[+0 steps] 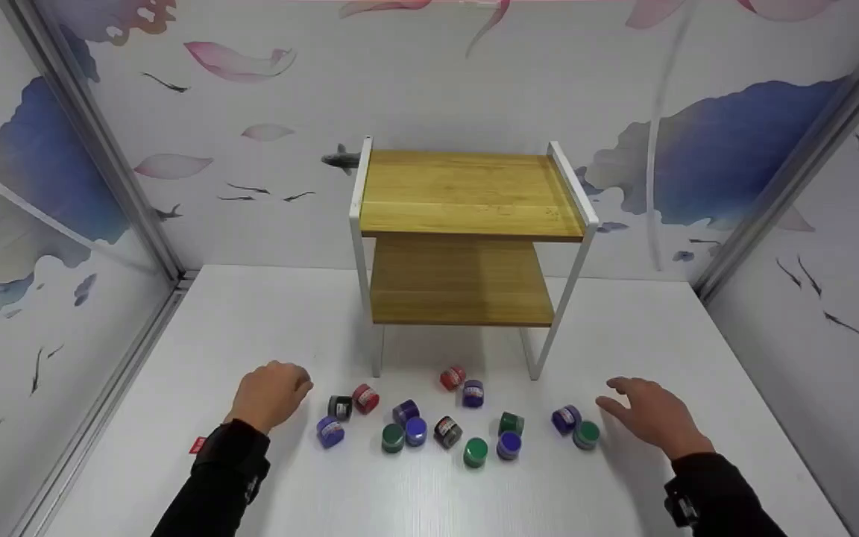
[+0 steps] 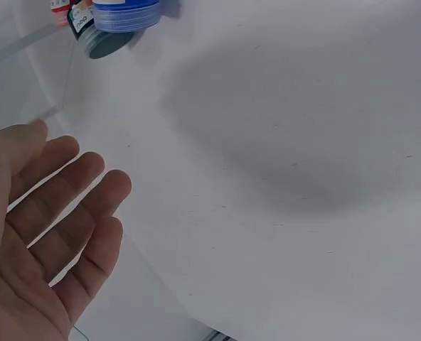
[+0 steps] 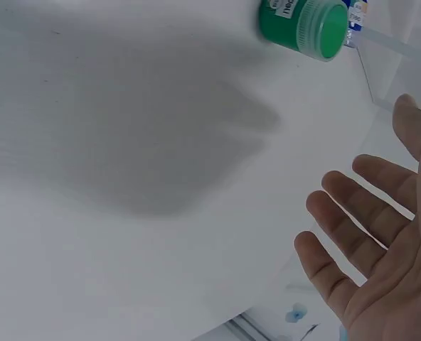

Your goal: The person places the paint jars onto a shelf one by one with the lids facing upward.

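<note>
Small lidded paint jars in red, blue, green and black lie scattered on the white table in the head view. My left hand [image 1: 269, 395] hovers left of them, empty, its fingers loosely bent in the left wrist view. Nearest to it are a black jar [image 1: 340, 407], a blue jar [image 1: 330, 432] and a red jar [image 1: 365, 399]. On the other side my right hand [image 1: 649, 414] is held over the table with fingers spread and nothing in them. Close to its fingertips stand a green jar [image 1: 586, 435] and a dark blue jar [image 1: 566, 420].
A two-tier wooden shelf [image 1: 467, 194] with a white metal frame stands behind the jars. More jars, among them a red one [image 1: 452, 377] and a green one [image 1: 476, 453], lie mid-table. A small red tag [image 1: 197, 445] is near the left sleeve. Printed walls enclose the table.
</note>
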Tool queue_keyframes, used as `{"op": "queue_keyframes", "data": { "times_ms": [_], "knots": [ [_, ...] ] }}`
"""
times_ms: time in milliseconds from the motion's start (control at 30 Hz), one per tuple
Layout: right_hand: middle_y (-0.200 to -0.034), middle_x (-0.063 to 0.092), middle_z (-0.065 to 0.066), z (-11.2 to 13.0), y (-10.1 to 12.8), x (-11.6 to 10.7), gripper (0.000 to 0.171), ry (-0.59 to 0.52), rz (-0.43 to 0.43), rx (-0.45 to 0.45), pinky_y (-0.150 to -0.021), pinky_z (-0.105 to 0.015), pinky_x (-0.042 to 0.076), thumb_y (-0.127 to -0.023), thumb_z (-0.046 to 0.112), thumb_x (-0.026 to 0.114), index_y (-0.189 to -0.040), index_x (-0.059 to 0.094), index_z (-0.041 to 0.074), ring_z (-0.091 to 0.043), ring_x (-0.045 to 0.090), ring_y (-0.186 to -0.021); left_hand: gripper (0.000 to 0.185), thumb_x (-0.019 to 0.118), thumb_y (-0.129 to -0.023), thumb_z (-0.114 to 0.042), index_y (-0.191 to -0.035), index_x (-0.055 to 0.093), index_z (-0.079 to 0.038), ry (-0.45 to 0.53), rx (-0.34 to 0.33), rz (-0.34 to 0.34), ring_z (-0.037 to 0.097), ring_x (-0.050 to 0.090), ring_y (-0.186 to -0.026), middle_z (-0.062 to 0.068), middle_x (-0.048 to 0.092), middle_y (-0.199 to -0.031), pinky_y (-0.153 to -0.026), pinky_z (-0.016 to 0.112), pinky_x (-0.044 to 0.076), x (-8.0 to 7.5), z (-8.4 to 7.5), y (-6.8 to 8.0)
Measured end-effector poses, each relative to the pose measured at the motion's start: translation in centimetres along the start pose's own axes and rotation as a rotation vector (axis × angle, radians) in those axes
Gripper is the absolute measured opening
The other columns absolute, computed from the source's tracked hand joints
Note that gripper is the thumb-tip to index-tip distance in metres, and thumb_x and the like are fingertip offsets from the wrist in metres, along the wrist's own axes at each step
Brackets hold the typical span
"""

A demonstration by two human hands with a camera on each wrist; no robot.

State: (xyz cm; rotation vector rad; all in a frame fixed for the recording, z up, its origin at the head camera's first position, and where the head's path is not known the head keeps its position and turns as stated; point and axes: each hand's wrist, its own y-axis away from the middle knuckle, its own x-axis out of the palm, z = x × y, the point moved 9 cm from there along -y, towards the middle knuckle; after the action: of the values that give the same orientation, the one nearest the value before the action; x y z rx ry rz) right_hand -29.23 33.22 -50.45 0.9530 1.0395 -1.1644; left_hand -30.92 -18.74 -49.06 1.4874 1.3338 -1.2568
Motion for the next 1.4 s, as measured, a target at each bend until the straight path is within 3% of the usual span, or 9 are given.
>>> {"op": "queue_keyframes", "data": {
  "times_ms": [100, 233, 467, 667, 800, 967, 1133, 1400],
  "knots": [
    [-0.109, 0.069, -0.022, 0.8, -0.3, -0.7, 0.049, -0.002, 0.005, -0.02, -0.083, -0.053, 0.051, -0.093, 0.037, 0.062, -0.12, 0.064, -0.003, -0.038, 0.065, -0.099, 0.014, 0.068, -0.089, -0.016, -0.092, 0.077, -0.006, 0.015, 0.008, 0.043, 0.03, 0.069, -0.084, 0.008, 0.074, -0.087, -0.075, 0.045, 0.056, -0.2, -0.5, -0.3],
    [-0.107, 0.07, -0.019, 1.8, -0.9, -1.3, 0.044, -0.016, 0.017, -0.022, -0.084, -0.053, 0.052, -0.092, 0.033, 0.064, -0.12, 0.065, -0.002, -0.038, 0.065, -0.099, 0.012, 0.069, -0.088, -0.012, -0.091, 0.078, -0.005, 0.041, 0.002, 0.092, 0.03, 0.068, -0.085, 0.009, 0.074, -0.089, -0.077, 0.044, 0.056, -0.4, -1.3, -0.5],
    [-0.099, 0.072, -0.014, 4.1, -2.2, -1.9, 0.036, -0.052, 0.031, -0.028, -0.084, -0.052, 0.053, -0.091, 0.027, 0.067, -0.115, 0.069, 0.0, -0.032, 0.067, -0.094, 0.014, 0.07, -0.087, -0.011, -0.097, 0.077, -0.005, 0.07, -0.049, 0.206, 0.018, 0.062, -0.068, 0.008, 0.073, -0.09, -0.069, 0.036, 0.055, 0.5, -2.3, -0.9],
    [-0.1, 0.072, -0.014, 6.0, -3.4, -1.8, 0.033, -0.137, 0.037, -0.05, -0.084, -0.049, 0.053, -0.093, 0.025, 0.065, -0.114, 0.069, 0.0, -0.029, 0.067, -0.092, 0.012, 0.071, -0.085, -0.01, -0.095, 0.078, -0.006, 0.043, -0.025, 0.196, 0.026, 0.068, -0.085, 0.008, 0.074, -0.091, -0.079, 0.042, 0.055, 1.3, -3.1, -1.2],
    [-0.1, 0.072, -0.015, 7.1, -4.1, -2.5, 0.034, -0.176, 0.013, -0.074, -0.084, -0.048, 0.053, -0.094, 0.026, 0.064, -0.115, 0.069, -0.001, -0.029, 0.067, -0.092, 0.014, 0.071, -0.086, -0.01, -0.098, 0.078, -0.006, 0.048, -0.033, 0.211, 0.028, 0.068, -0.088, 0.009, 0.075, -0.095, -0.082, 0.044, 0.055, 1.8, -3.3, -1.3],
    [-0.094, 0.073, -0.015, 8.4, -4.9, -4.3, 0.032, -0.176, -0.062, -0.088, -0.075, -0.044, 0.055, -0.094, 0.026, 0.064, -0.11, 0.071, -0.001, -0.025, 0.067, -0.081, 0.018, 0.074, -0.084, -0.013, -0.1, 0.077, -0.006, 0.037, -0.023, 0.193, 0.029, 0.067, -0.087, 0.01, 0.074, -0.094, -0.081, 0.044, 0.055, 2.2, -3.4, -1.2],
    [-0.083, 0.072, -0.013, 9.2, -5.7, -5.8, 0.032, -0.155, -0.149, -0.032, -0.059, -0.034, 0.05, -0.094, 0.029, 0.064, -0.103, 0.073, -0.001, -0.018, 0.06, -0.063, 0.021, 0.075, -0.083, -0.014, -0.103, 0.076, -0.006, 0.052, 0.0, 0.147, 0.028, 0.065, -0.087, 0.009, 0.072, -0.094, -0.078, 0.044, 0.054, 2.4, -3.5, -1.1],
    [-0.086, 0.072, -0.017, 9.3, -6.2, -7.0, 0.033, -0.175, -0.28, 0.024, -0.062, -0.041, 0.052, -0.095, 0.03, 0.063, -0.098, 0.072, -0.002, -0.025, 0.066, -0.068, 0.027, 0.074, -0.083, -0.015, -0.109, 0.074, -0.007, 0.098, -0.045, 0.183, 0.028, 0.064, -0.09, 0.01, 0.072, -0.099, -0.081, 0.046, 0.053, 3.7, -3.1, -1.0]
  ]
}}
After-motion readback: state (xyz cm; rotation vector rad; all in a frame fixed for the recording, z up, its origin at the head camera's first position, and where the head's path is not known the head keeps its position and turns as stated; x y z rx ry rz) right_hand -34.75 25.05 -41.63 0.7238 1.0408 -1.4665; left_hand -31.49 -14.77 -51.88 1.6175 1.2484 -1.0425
